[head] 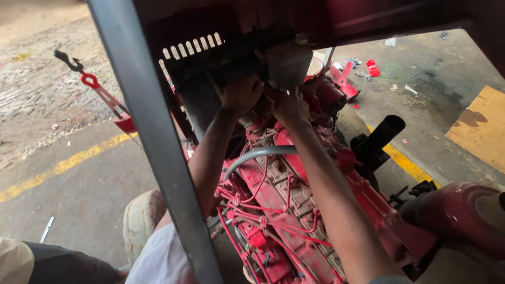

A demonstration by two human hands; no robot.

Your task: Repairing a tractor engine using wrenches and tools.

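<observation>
I look down on a red engine (284,210) with red pipes and wires. Both my arms reach forward to its far end. My left hand (241,94) presses against a dark slotted panel (194,63) above the engine, fingers curled on something I cannot make out. My right hand (289,108) is closed around a part just under a grey canister (288,63). What it grips is hidden by the fingers.
A grey metal post (152,137) crosses the view diagonally in front. A black exhaust pipe (381,134) stands right of the engine. A red lever with a hook (100,89) lies left. Yellow floor lines (63,165), a plywood sheet (481,129) and scattered red parts (350,79) lie on the concrete.
</observation>
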